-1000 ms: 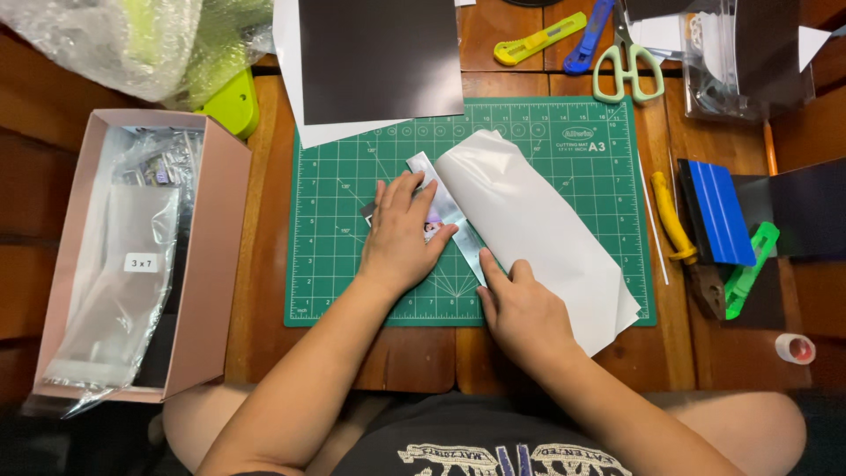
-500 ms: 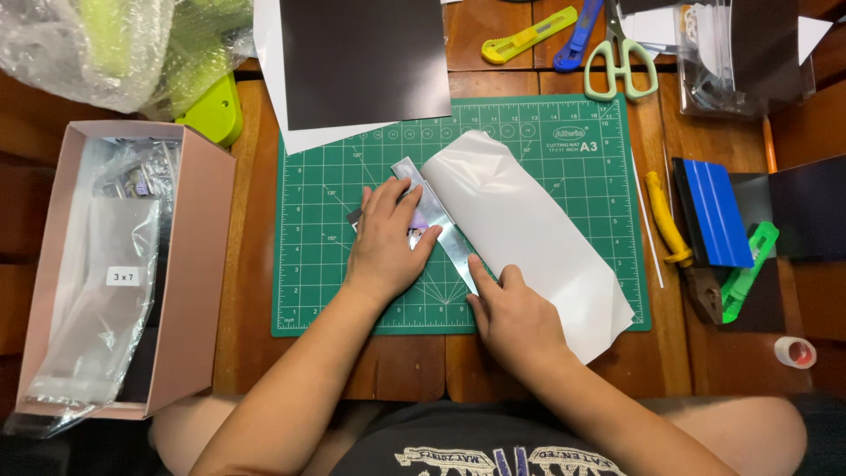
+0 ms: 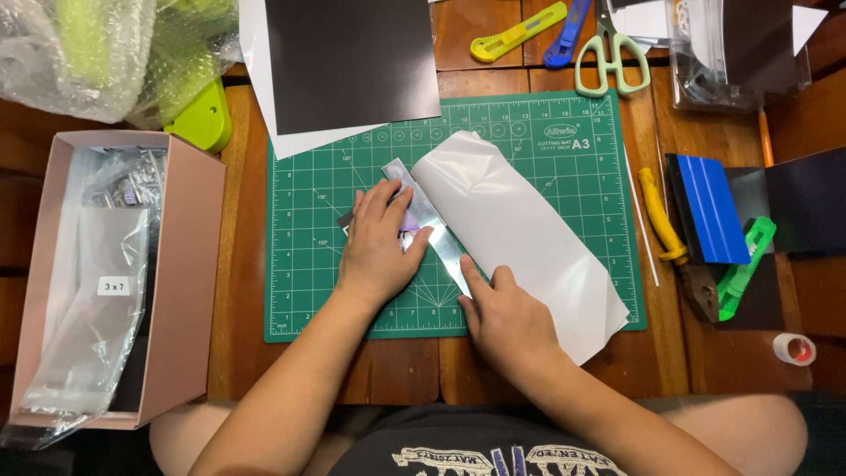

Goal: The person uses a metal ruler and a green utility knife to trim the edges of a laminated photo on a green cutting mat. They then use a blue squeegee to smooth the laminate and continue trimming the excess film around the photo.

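Wooden table (image 3: 441, 370), viewed from above, carrying a green cutting mat (image 3: 308, 291) at centre. At far left, bubble wrap (image 3: 88, 53) and a lime-green object; near left, a pink box (image 3: 189, 264) holding clear plastic sleeves. A black sheet (image 3: 352, 57) on white paper overlaps the mat's far left corner. Left hand (image 3: 379, 251), fingers spread, pressed flat on a small card partly covered by a shiny strip (image 3: 432, 225). Right hand (image 3: 507, 322), fingers together, pressing the near edge of a white glossy film (image 3: 520, 229) lying diagonally across the mat. Far right: yellow and blue utility knives, green-handled scissors (image 3: 608, 62); right: a blue squeegee (image 3: 709, 207), a green knife, a tape roll (image 3: 796, 349).
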